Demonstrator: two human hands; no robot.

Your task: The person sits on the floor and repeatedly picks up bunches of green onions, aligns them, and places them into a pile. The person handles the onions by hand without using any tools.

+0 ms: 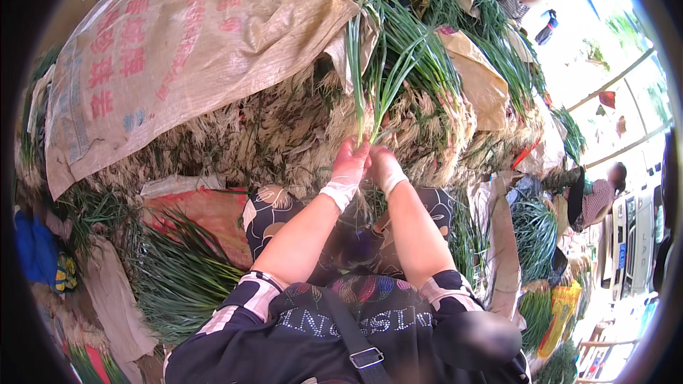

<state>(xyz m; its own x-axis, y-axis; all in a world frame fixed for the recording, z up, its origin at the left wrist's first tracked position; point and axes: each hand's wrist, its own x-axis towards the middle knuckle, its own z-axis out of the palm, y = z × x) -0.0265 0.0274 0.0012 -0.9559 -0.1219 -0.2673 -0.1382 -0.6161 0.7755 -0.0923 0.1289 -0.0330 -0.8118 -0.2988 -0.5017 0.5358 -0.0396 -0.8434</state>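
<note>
Both my hands wear thin, translucent gloves and meet in front of my knees. My left hand [352,162] grips the lower stems of some green onions [381,96], whose long green leaves point away from me. Close against it on the right, my right hand [384,165] has its fingers curled at the same stems; whether it grips them is hard to tell. Pale roots hang just below the hands. Beyond them lies a large heap of green onions [427,64], its matted, whitish roots [288,128] facing me.
A woven sack [213,48] bearing red writing covers the heap's left part. Another sack [475,80] lies on its right. Loose green onions [181,272] lie beside my left leg. Two people, one crouching [595,200], are at the right, near a parked truck [635,234].
</note>
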